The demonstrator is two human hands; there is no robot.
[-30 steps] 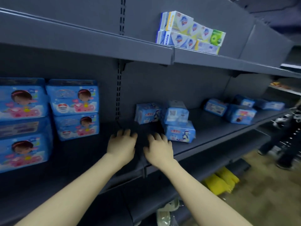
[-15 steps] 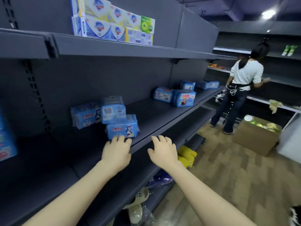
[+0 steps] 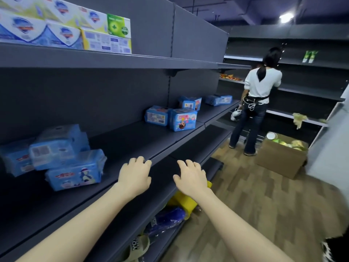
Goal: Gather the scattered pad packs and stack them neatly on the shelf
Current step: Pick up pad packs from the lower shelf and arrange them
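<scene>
Blue, in shiny plastic wrap: pad packs [image 3: 56, 148] in two loose groups along the dark shelf [image 3: 132, 140]. Nearer group [image 3: 74, 173] of three, piled crooked, to the left of both hands: one flat by the front edge, one tilted on top of it, one behind at the far left. Farther group [image 3: 182, 120] up the shelf to the right: two packs touching side by side, a third behind them, one more past the shelf joint. Well apart, these two groups, with bare shelf between.

Left hand [image 3: 135, 176] palm down, fingertips at the front lip of the shelf, fingers loosely bent, holding nothing; touching the lip or not, hard to tell. Right hand [image 3: 190, 179] just beside it, in front of the edge and over the lower shelf [image 3: 188, 148], fingers relaxed and a little spread, also holding nothing.

Probably just before the first pick. Nearest pack: left of the left hand, long axis roughly along the shelf front. Left hand clearly nearer; for the right hand, a reach across. Farther group more suited to the right hand, though likely only after a step along the aisle.

Above, soap boxes [image 3: 66, 29] on the upper shelf [image 3: 151, 62]. Down the aisle, another person [image 3: 258, 99] at other shelves, with a cardboard box [image 3: 281, 159] on the floor nearby.
</scene>
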